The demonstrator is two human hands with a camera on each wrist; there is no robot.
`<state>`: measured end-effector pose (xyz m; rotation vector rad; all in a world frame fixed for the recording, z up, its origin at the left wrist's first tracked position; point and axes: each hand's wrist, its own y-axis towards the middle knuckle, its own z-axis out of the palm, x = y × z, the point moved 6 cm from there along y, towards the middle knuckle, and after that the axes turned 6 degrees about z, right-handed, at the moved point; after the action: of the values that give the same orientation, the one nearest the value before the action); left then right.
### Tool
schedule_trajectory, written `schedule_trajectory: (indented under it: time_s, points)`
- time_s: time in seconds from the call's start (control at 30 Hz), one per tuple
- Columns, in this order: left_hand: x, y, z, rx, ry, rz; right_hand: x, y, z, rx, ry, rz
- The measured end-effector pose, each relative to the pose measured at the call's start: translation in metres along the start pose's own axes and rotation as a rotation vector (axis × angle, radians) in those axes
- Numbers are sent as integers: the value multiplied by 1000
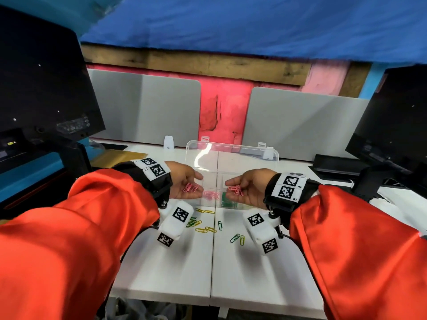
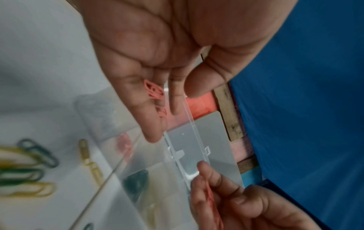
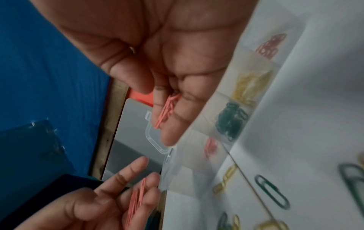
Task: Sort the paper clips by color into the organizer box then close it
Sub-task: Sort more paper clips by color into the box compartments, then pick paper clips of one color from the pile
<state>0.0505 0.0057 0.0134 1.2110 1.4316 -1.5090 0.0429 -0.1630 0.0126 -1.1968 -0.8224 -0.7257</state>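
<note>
At the centre of the head view we see the clear organizer box (image 1: 231, 158) standing on the white table (image 1: 175, 269), lid raised, with pink and green clips in its near cells. Our left hand (image 1: 184, 181) and right hand (image 1: 247, 188) hover over it palm-up, fingers loosely cupped around small bunches of pink paper clips (image 1: 191, 187). Yellow and green clips (image 1: 208, 229) lie loose below; motion blur smears both wrist views, and the hands hide the box's side cells.
</note>
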Motion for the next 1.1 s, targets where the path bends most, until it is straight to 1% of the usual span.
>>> schedule_trajectory:
  time_s: [0.1, 0.2, 0.3, 0.47, 0.63, 0.77, 0.83, 0.87, 0.93, 1.0, 1.07, 1.1]
  points:
    - [-18, 11, 0, -42, -45, 49, 17, 6, -4, -8, 40, -20]
    - [-32, 25, 1, -68, -11, 90, 32, 18, -5, -2, 39, -26]
    - [-38, 37, 7, -81, 34, 96, 44, 34, -4, 7, -22, -27]
    - [-39, 61, 21, -70, 65, 95, 53, 61, 3, 23, -144, 27]
    - [-38, 80, 20, -111, 60, 116, 57, 80, 5, 2, -232, -5]
    - [-40, 86, 2, -174, 121, 160, 58, 81, 10, 2, -267, -54]
    - [-41, 87, -15, -220, 221, 193, 57, 79, 10, 10, -291, -79]
    - [-41, 87, -25, -240, 294, 186, 55, 78, 8, 13, -302, -93]
    - [-37, 81, -42, -291, 423, 162, 52, 72, 5, 18, -331, -111]
    - [-29, 77, -58, -357, 504, 128, 50, 62, 0, 3, -399, -140]
    - [-16, 76, -70, -407, 509, 71, 49, 50, -4, -28, -531, -182]
    - [-8, 74, -71, -404, 493, 29, 48, 44, -6, -51, -623, -202]
